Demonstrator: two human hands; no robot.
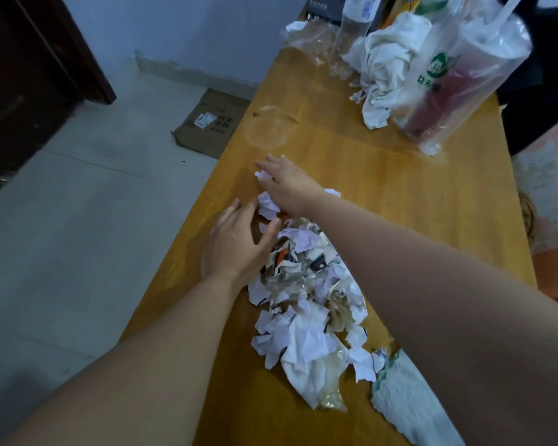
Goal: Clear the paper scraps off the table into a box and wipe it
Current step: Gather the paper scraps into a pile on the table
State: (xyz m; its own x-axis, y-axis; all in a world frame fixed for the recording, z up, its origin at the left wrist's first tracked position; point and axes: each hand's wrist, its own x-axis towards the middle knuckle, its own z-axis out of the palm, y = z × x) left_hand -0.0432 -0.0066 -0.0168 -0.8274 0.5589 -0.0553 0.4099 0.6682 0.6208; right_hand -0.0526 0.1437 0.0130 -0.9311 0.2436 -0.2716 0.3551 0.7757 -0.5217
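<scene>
Yellow table point(384, 188), one scrap heap point(306, 317); left hand point(236, 243) beside it, right hand point(287, 185) beyond; fingers spread.

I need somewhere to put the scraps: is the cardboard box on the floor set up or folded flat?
Folded flat: the cardboard box lies as a sheet on the floor beside the table, no walls standing.

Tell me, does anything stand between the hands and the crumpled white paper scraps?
Nothing visible does. The left hand lies beside the heap of crumpled white paper scraps; the right hand reaches over its far end.
</scene>
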